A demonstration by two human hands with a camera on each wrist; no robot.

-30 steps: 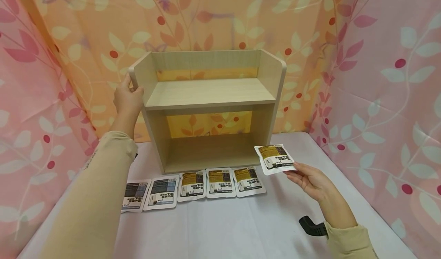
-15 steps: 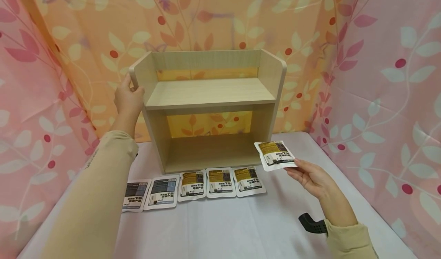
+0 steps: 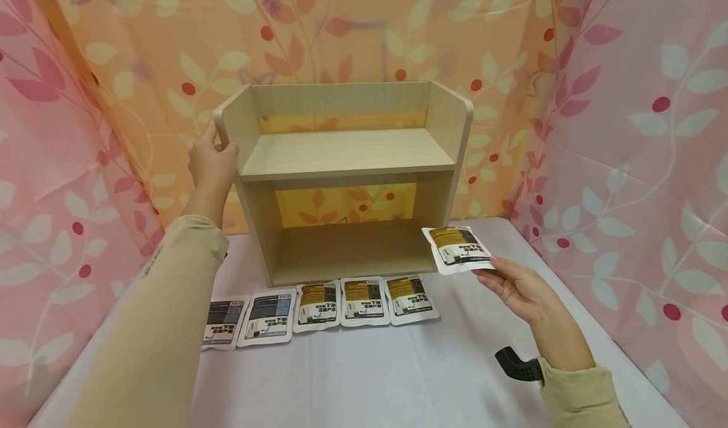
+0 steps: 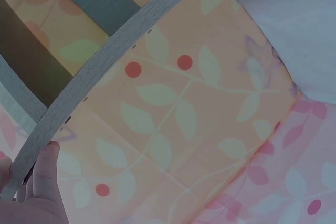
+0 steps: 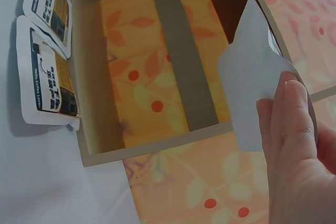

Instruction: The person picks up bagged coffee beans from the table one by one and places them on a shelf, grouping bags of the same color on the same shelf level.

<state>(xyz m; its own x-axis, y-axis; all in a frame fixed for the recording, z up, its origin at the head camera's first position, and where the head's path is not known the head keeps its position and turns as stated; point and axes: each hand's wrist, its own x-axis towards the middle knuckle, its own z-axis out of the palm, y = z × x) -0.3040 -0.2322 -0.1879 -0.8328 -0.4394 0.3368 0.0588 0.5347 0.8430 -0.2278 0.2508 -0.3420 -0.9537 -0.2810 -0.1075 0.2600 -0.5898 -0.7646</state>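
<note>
My left hand (image 3: 212,162) grips the left side panel of a pale wooden two-tier shelf (image 3: 349,153); in the left wrist view its fingers (image 4: 48,166) lie along one face of the panel, with the thumb at the other. On the right, my right hand (image 3: 520,289) pinches the near edge of a white packet (image 3: 459,250) with a gold and black label. The packet is held above the table, before the shelf's lower right corner. In the right wrist view the plain white back of this packet (image 5: 244,82) shows, with several fingers against it.
In front of the shelf several flat packets lie in a row: gold-labelled ones (image 3: 364,301) at the right, blue-grey ones (image 3: 267,317) at the left, partly behind my left sleeve. Flowered curtains (image 3: 637,162) enclose the white-covered table (image 3: 364,384) on the sides and back.
My right hand has risen a little with the packet, which now tilts slightly more and sits closer to the shelf's lower opening. The left hand and the row of packets have not moved.
</note>
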